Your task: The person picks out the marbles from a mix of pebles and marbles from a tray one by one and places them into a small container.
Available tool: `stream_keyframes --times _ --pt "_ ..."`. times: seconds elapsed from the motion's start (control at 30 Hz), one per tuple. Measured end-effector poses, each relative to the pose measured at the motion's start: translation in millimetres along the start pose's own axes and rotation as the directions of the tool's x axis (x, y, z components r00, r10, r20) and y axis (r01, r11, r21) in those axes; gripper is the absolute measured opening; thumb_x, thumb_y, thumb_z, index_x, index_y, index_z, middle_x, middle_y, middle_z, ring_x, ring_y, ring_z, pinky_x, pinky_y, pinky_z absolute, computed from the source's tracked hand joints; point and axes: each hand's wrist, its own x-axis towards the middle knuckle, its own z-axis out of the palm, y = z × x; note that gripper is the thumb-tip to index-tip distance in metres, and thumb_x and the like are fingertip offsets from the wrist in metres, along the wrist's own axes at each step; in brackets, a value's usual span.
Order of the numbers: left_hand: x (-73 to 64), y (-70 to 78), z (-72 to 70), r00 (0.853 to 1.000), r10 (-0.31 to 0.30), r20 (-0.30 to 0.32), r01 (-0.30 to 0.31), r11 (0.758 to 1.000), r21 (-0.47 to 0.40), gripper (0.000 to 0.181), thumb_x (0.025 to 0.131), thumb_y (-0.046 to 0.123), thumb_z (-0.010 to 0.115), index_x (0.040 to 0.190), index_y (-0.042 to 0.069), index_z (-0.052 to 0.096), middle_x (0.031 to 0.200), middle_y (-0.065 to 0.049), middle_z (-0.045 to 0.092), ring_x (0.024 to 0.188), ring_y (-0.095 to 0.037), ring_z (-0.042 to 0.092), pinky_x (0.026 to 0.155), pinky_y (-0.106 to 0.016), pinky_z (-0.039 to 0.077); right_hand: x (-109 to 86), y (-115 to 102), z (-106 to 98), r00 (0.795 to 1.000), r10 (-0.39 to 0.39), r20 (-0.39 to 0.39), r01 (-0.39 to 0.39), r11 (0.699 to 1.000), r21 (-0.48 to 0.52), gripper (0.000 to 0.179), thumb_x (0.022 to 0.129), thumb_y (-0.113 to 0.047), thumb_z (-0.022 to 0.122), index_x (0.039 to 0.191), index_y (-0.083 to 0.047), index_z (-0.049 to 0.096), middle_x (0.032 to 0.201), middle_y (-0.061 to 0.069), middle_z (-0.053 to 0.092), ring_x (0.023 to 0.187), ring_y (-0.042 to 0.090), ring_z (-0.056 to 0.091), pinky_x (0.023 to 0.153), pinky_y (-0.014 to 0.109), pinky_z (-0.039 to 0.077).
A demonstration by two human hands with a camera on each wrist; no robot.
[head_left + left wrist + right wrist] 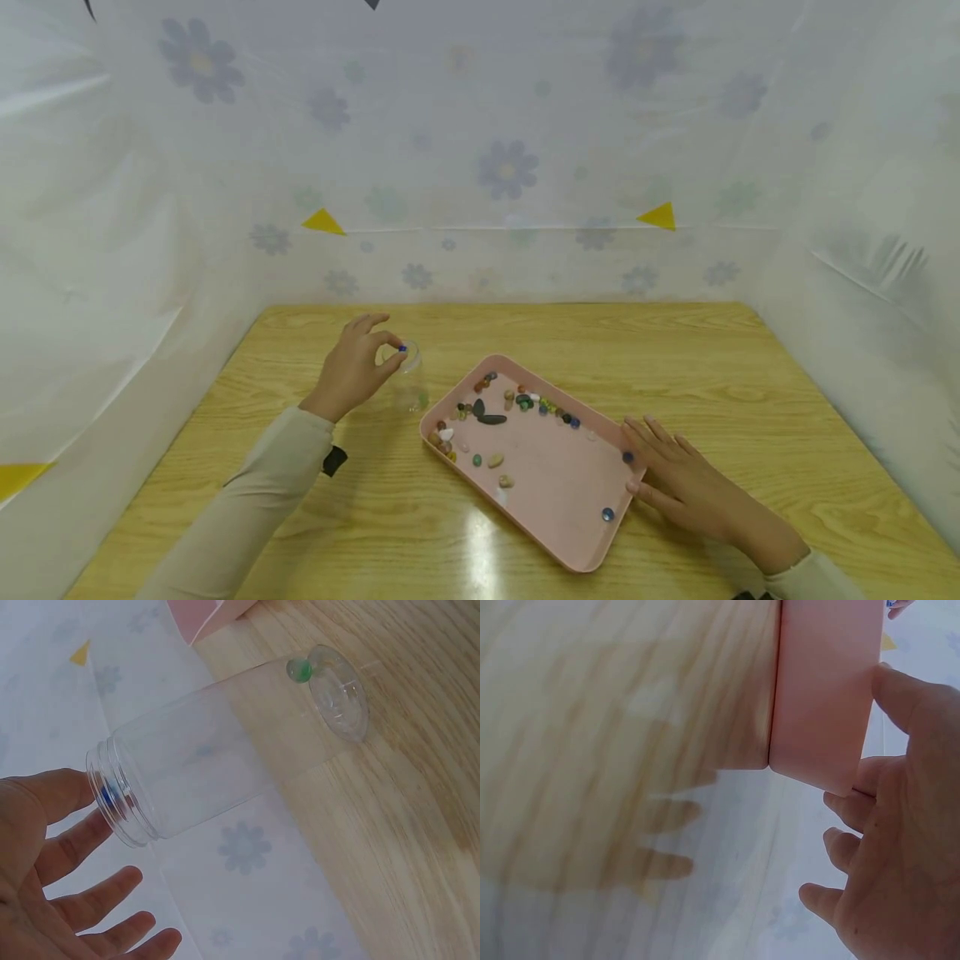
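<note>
My left hand (356, 367) pinches a small blue bead (402, 348) between thumb and forefinger at the mouth of a clear jar (410, 387). In the left wrist view the blue bead shows through the jar's threaded neck (124, 791), and the other fingers are spread outside it. A clear and green marble (300, 670) lies at the jar's bottom. On the right, my right hand (686, 479) rests with fairly straight fingers against the short side of a pink tray (543, 492). Its thumb touches the tray's rim in the right wrist view.
Several colored stones and beads lie in the tray, mostly along its far and left sides, among them dark elongated stones (492, 419) and a blue one (608, 514) near the right corner. Pale flowered sheeting (510, 250) walls in the wooden table (390, 533).
</note>
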Motion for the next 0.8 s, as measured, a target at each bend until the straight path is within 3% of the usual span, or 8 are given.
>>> stream_keyframes --times 0.8 --pt "-1.5 -1.1 2.1 1.0 0.016 -0.014 -0.016 1.0 -0.01 0.018 0.089 0.02 0.069 0.099 0.005 0.072 0.137 -0.021 0.05 0.128 -0.041 0.041 0.093 -0.056 0.047 -0.2 2.7 1.6 1.0 0.016 0.017 -0.017 1.0 0.019 0.068 0.098 -0.04 0.052 0.153 -0.013 0.023 0.157 0.013 0.023 0.147 0.033 0.011 0.112 0.062 0.014"
